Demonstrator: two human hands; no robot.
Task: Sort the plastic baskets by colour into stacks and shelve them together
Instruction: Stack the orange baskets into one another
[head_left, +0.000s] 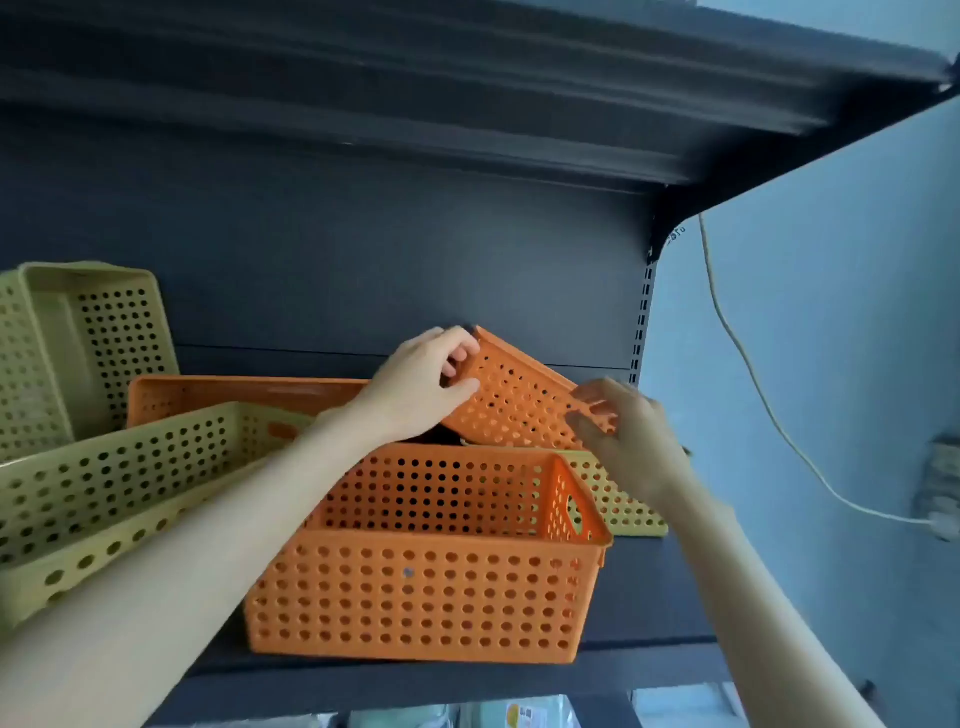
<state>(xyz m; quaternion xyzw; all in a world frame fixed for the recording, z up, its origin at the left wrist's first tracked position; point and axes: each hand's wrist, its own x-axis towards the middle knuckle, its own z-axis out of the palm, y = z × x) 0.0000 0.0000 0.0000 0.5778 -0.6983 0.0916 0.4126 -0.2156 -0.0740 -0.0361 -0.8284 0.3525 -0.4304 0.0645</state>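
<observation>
Baskets sit mixed on the dark shelf. A small orange basket is tilted up at the far right, above the others. The left hand grasps its far left corner, fingers curled over the rim. The right hand is blurred at its right end, fingers spread and touching the perforated side; whether it grips I cannot tell. Near, a large orange basket stands upright, a yellow basket just behind it. Left lie a long yellow basket, another orange basket, and an upended yellow basket.
</observation>
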